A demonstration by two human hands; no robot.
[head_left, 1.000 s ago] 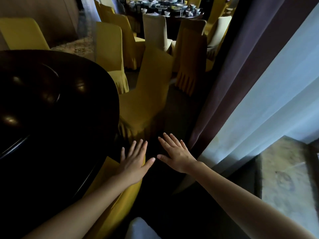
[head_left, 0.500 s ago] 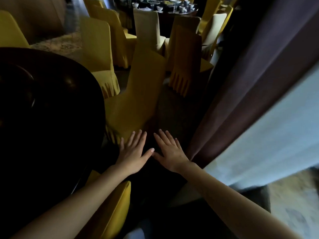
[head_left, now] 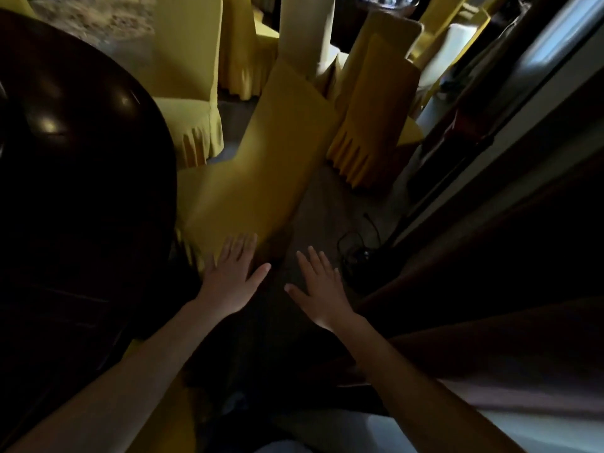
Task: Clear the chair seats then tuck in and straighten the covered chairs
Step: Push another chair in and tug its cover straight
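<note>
A yellow-covered chair [head_left: 261,171] stands beside the dark round table [head_left: 75,178], its back leaning away up and to the right. My left hand [head_left: 233,277] is spread flat, fingertips at the near edge of that chair's seat. My right hand [head_left: 318,289] hovers spread over the dark floor to the right of the chair, holding nothing. Another yellow chair [head_left: 192,93] stands further along the table. A sliver of a nearer yellow chair [head_left: 178,416] shows under my left forearm.
More yellow and cream covered chairs [head_left: 376,103] crowd the back, around a laid table. A dark curtain [head_left: 490,223] hangs along the right. A black cable and a stand base [head_left: 358,253] lie on the floor near my right hand.
The view has advanced toward the chair and tilted down. My hands have spread apart, and the left one now reaches the chair's seat edge. The cable and stand base have come into view.
</note>
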